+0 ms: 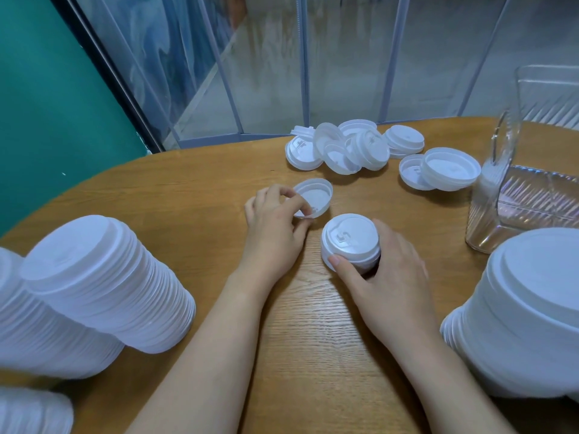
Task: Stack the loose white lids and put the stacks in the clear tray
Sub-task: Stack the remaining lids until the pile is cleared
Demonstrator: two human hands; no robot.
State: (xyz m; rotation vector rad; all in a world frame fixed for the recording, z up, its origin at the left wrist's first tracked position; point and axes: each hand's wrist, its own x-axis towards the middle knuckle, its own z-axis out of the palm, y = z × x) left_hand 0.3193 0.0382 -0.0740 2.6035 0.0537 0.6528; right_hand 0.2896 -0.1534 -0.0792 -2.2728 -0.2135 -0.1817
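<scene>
**Inspector:** Left hand (pixel 274 225) pinches a single white plastic cup lid (pixel 314 197) by its near rim, thumb and fingertips closed on the edge; the lid is tilted, hollow side towards the camera, lifted off the round wooden table (pixel 200 183) on its far side; right hand (pixel 383 270) is curled round a short stack of white plastic lids (pixel 350 241), thumb in front, fingers behind, stack standing dome-up on the table just right of the single lid.

**Assessor:** And the step in hand?

**Inspector:** In my judgement, adding the pinched lid to the short stack; it must be turned dome-up first, since it faces the wrong way to nest; bring it level over the stack, rims concentric, then press lightly until it seats; the right hand should steady the stack low, clear of the top rim.

**Assessor:** Remaining work?

**Inspector:** Considerable; a scatter of loose white lids (pixel 354 147) lies well beyond the hands, two more near the ribbed clear plastic tray (pixel 532 195) at the right; whether the tray holds any stack, I cannot tell; tall finished lid stacks (pixel 103 283) lie at the near left and stand at the near right, outside it.
</scene>
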